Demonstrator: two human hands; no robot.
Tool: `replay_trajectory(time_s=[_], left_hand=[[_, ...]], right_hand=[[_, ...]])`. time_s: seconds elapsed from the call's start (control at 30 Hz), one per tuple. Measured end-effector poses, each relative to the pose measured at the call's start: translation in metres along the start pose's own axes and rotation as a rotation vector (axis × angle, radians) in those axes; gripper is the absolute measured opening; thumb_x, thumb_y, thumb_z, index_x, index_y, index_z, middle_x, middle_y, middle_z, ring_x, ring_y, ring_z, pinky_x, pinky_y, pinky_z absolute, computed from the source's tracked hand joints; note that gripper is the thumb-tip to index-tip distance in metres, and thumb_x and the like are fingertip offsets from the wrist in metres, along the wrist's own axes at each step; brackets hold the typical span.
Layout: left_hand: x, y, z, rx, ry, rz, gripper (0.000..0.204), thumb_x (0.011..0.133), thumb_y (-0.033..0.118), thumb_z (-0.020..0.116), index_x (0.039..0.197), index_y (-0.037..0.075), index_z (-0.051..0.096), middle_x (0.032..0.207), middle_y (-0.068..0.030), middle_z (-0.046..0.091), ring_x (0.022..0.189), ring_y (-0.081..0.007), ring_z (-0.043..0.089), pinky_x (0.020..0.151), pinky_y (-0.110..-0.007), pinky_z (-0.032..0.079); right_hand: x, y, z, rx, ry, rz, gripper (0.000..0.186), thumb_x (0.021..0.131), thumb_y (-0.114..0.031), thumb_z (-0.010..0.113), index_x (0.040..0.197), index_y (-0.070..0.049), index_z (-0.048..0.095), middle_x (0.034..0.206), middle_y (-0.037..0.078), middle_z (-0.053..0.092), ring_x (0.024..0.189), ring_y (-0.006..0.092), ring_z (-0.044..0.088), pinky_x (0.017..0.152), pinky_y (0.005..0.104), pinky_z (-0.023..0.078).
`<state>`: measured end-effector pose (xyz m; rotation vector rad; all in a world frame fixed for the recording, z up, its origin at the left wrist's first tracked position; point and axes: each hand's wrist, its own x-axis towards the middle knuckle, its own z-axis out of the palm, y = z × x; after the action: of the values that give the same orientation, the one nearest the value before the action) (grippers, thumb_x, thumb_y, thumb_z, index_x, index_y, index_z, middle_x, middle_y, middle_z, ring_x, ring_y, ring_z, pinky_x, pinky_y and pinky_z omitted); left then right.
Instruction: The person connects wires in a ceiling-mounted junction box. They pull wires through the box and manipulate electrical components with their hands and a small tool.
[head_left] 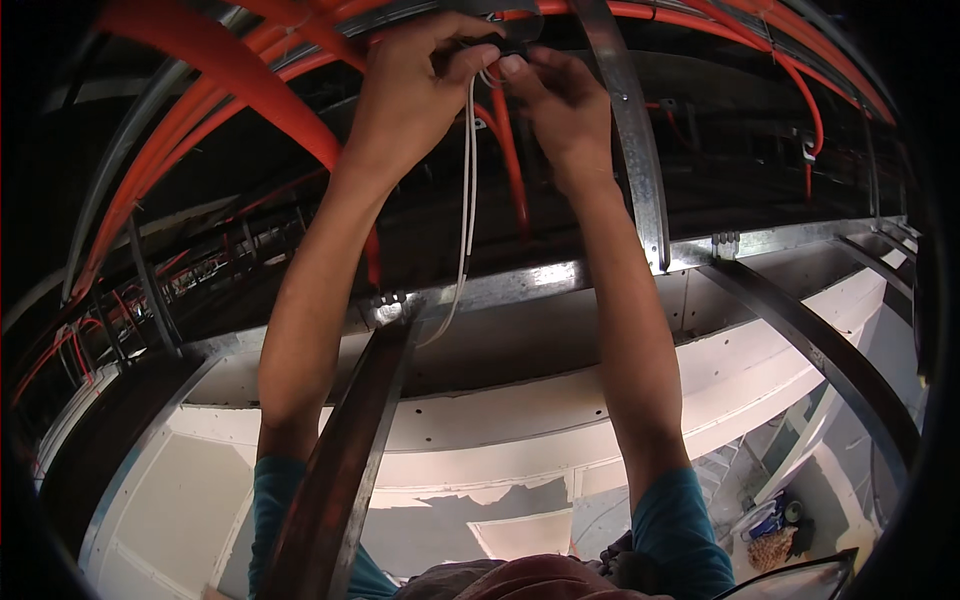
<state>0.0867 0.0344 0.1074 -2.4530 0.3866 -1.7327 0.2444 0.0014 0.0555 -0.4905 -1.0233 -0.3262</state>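
Note:
Both my arms reach up to the top of the view, where my hands meet. My left hand (420, 85) is closed, thumb and fingers pinching a small black strip (512, 46) that looks like electrical tape. From the other side my right hand (567, 112) pinches the same strip, its thumb pressed against it. Two thin white wires (468, 190) come out at the fingers and hang down past a metal channel. Their upper ends are hidden in my grip. Just behind the hands an orange conduit (508, 150) runs downward.
Orange conduits (240, 80) sweep overhead on both sides. A metal hanger strip (630, 140) stands right of my right hand. Below run a metal channel (530, 283) and cross studs, one stud (355, 450) between my arms. White ceiling board (500, 415) lies beneath, and the floor with a pile of items (775, 530) shows far below.

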Motion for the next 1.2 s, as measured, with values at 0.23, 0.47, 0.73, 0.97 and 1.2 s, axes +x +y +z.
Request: replay_trajectory(time_s=[0.23,0.47,0.73,0.97,1.2], left_hand=[[-0.029,0.002,-0.006,-0.110,0.118,0.211,0.011,0.088,-0.006,0.067,0.095,0.002,0.064,0.100,-0.0065,0.073,0.085,-0.0139,0.066,0.081,-0.028,0.053],[-0.043,0.014,-0.018,-0.011,-0.024,0.345,0.022,0.085,-0.012,0.055,0.098,0.003,0.065,0.093,-0.0041,0.069,0.089,-0.0131,0.060,0.090,-0.031,0.048],[0.024,0.045,-0.022,0.236,-0.273,-0.080,0.022,0.102,0.015,0.058,0.098,-0.003,0.069,0.077,-0.0127,0.065,0.067,-0.0261,0.061,0.066,-0.043,0.050],[0.022,-0.002,-0.004,0.185,-0.374,-0.114,0.035,0.104,0.030,0.057,0.102,-0.001,0.072,0.087,-0.0038,0.070,0.081,-0.0118,0.061,0.075,-0.032,0.048],[0.014,-0.013,0.001,0.019,-0.232,-0.071,0.027,0.103,0.021,0.059,0.107,-0.001,0.074,0.091,-0.0109,0.074,0.078,-0.0194,0.064,0.073,-0.035,0.049]], right_hand=[[-0.027,-0.034,-0.004,0.399,-0.197,0.323,0.039,0.096,-0.035,0.072,0.115,-0.001,0.067,0.102,0.008,0.072,0.093,0.0146,0.066,0.080,0.0274,0.050],[-0.038,-0.036,0.017,0.390,-0.180,0.246,0.026,0.096,-0.028,0.073,0.100,-0.002,0.069,0.087,0.004,0.071,0.079,0.0103,0.063,0.071,0.0256,0.050],[-0.052,-0.036,0.028,0.247,-0.035,0.082,0.018,0.099,-0.019,0.070,0.096,-0.002,0.069,0.080,0.001,0.068,0.070,0.0073,0.060,0.062,0.0213,0.043],[-0.068,-0.011,0.031,0.154,-0.029,0.007,0.019,0.100,-0.019,0.069,0.092,-0.002,0.067,0.077,0.000,0.064,0.070,0.0061,0.051,0.065,0.0232,0.042],[-0.052,0.016,0.006,-0.013,-0.063,-0.053,0.025,0.096,-0.027,0.073,0.091,-0.003,0.070,0.071,0.004,0.070,0.065,0.0107,0.063,0.063,0.0278,0.049]])
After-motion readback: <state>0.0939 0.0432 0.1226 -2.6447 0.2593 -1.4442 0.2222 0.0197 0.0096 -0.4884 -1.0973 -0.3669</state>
